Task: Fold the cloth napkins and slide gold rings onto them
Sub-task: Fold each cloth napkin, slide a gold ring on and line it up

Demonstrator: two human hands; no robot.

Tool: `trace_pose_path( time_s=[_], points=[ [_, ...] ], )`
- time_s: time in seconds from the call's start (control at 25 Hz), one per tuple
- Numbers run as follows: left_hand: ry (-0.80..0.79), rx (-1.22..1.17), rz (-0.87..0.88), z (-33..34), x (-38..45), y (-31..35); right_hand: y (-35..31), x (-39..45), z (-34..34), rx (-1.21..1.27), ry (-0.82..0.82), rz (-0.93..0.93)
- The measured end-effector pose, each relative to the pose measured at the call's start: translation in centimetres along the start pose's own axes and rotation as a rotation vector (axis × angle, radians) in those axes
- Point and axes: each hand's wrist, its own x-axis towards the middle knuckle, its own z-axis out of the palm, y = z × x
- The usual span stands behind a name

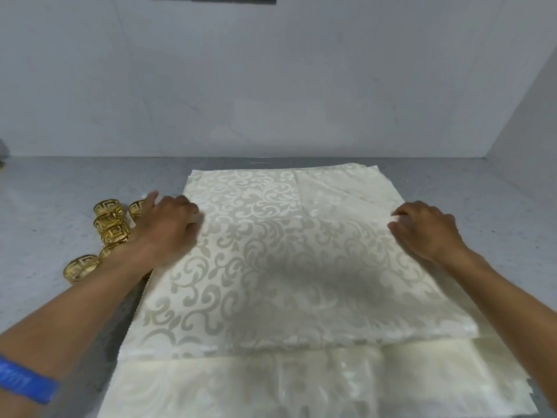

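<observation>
A cream damask napkin point(289, 267) with a scroll pattern lies folded on top of a stack of the same cloths point(271, 387) in the middle of the counter. My left hand point(171, 227) grips the napkin's left edge with curled fingers. On the right edge, my right hand point(425, 230) pinches the cloth with bent fingers. Several gold cut-out napkin rings point(110, 224) sit in a cluster on the counter just left of my left hand and wrist; one more gold ring point(80, 267) lies nearer me.
The grey speckled counter point(60, 191) runs to a pale wall point(271, 86) at the back and a side wall point(530, 116) on the right. A blue wristband point(27, 378) is on my left forearm.
</observation>
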Motion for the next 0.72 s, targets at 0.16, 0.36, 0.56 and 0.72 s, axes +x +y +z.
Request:
trace_pose_path(
  time_s=[0.16,0.36,0.56,0.72],
  points=[
    [-0.084,-0.387,-0.015,-2.3,-8.1,11.0,-8.7,-11.0,1.2,0.093,0.268,-0.211],
    [-0.27,-0.283,-0.037,-0.1,-15.9,12.5,-9.7,-19.0,4.0,-0.022,-0.239,-0.247],
    [-0.387,-0.207,-0.079,-0.4,-17.1,10.3,2.2,-20.0,1.0,-0.117,-0.242,0.079],
    [-0.382,-0.235,-0.101,-1.6,-16.8,11.3,0.8,-19.9,-0.2,-0.188,-0.037,0.133]
  ],
)
